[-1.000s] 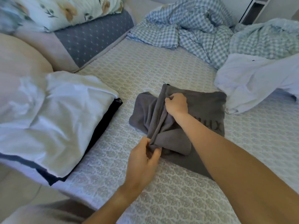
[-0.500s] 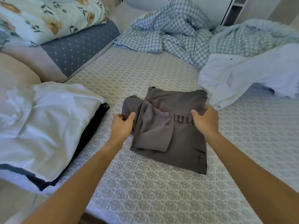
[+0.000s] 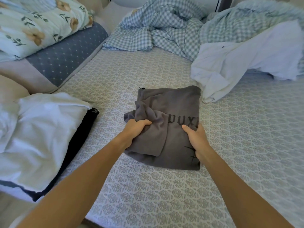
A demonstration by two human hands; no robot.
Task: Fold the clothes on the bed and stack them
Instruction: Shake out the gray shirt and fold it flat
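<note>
Patterned bed (image 3: 148,186), folded grey garment (image 3: 179,104), left hand (image 3: 134,130) and right hand (image 3: 196,139) gripping its sides

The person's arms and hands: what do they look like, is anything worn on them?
Both forearms are bare right down into the lower edge of the picture, with no sleeve showing. The left hand and the right hand wear no gloves, and no watch, bracelet or ring can be seen on them. The fingernails that show look short and unpainted.

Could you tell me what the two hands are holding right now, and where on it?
Both grip the folded grey garment: the left hand at its bunched left edge, the right hand at its right edge.
</note>
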